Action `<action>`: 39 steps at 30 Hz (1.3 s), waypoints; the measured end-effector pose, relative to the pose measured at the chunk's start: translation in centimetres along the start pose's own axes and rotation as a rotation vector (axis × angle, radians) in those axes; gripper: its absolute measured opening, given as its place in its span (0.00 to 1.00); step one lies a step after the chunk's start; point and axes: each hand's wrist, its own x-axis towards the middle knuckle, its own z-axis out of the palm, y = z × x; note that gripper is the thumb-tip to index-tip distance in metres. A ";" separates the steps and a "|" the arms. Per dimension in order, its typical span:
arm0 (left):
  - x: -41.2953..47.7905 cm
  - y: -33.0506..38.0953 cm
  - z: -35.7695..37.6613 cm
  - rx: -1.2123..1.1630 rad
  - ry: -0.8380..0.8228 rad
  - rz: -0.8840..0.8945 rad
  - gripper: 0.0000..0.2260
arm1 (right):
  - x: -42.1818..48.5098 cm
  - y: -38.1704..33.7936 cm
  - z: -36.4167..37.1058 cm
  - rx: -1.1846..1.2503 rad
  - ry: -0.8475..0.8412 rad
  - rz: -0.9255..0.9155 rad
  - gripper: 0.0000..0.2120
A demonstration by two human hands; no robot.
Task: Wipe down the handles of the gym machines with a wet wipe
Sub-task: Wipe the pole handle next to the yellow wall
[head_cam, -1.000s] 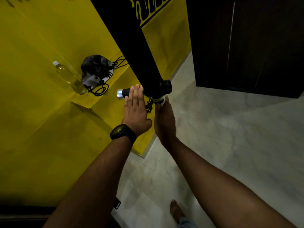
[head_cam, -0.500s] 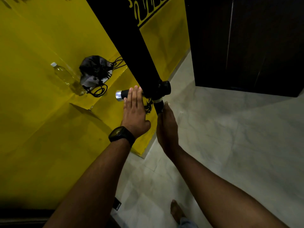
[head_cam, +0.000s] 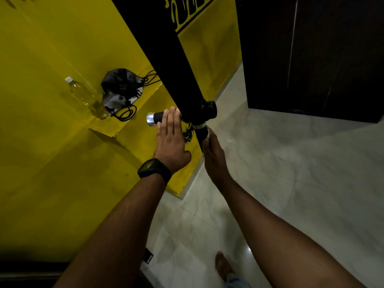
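A thick black machine bar slants down from the top to a joint with a round black cap. A short black handle with a chrome end sticks out to the left. My left hand lies flat on that handle with straight fingers, a black watch on the wrist. A second black handle runs down from the joint towards me. My right hand grips this handle with a white wet wipe that peeks out at the fingertips.
On the yellow ledge to the left stand a clear plastic bottle and a black drawstring bag with cords. A dark cabinet fills the upper right. Pale marble floor lies below, with my bare foot on it.
My right hand has slid down the lower handle towards me with the wipe, baring more of the black grip. My left hand stays flat on the side handle.
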 end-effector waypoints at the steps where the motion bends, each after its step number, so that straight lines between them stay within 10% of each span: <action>1: 0.0 0.0 0.0 0.003 0.002 0.002 0.56 | -0.6 0.3 0.0 -0.072 0.058 0.018 0.20; 5: -0.1 0.1 0.1 -0.017 0.007 0.008 0.55 | -3.9 1.1 0.5 -0.328 0.252 -0.035 0.17; 20: -0.2 0.3 0.0 -0.033 0.004 0.000 0.55 | -3.8 1.5 -0.7 -0.579 0.158 -0.067 0.23; 30: -0.2 0.3 0.1 -0.015 -0.003 -0.009 0.56 | -3.8 0.7 -0.4 -0.324 0.140 0.102 0.19; 36: -0.1 0.2 0.3 -0.019 0.023 0.000 0.55 | 1.5 1.5 -3.2 -0.002 -0.042 0.536 0.13; 39: -0.1 0.5 0.1 -0.034 0.026 0.001 0.54 | -1.6 0.9 -2.1 -0.156 0.039 0.388 0.13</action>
